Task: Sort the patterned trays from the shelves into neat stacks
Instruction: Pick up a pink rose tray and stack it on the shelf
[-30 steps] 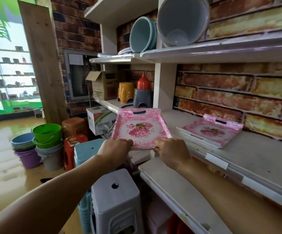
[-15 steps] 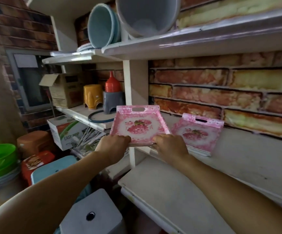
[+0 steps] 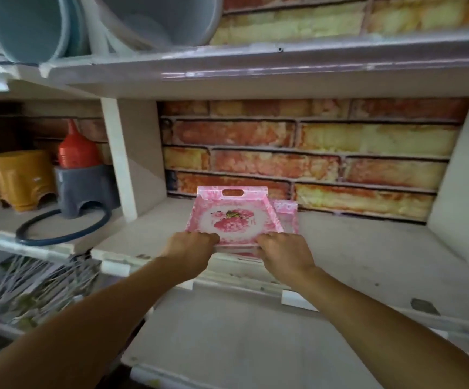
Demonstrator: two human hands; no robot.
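While both hands grip it, pink tray (image 3: 234,220) overlaps another (image 3: 288,217).

The pale shelf (image 3: 368,248) carries pink trays (image 3: 286,217), seemingly stacked.

**Pink trays, brick wall**

The top tray (image 3: 234,217) is pink with a mottled border, a white centre and a pink flower print. The tray beneath (image 3: 288,214) shows the same pink mottling. The wall (image 3: 311,153) has red, orange and yellow bricks. Yellow stool (image 3: 20,176), grey stool (image 3: 86,186), red funnel (image 3: 77,148), dark blue ring (image 3: 59,234), pale blue tubs (image 3: 28,26).
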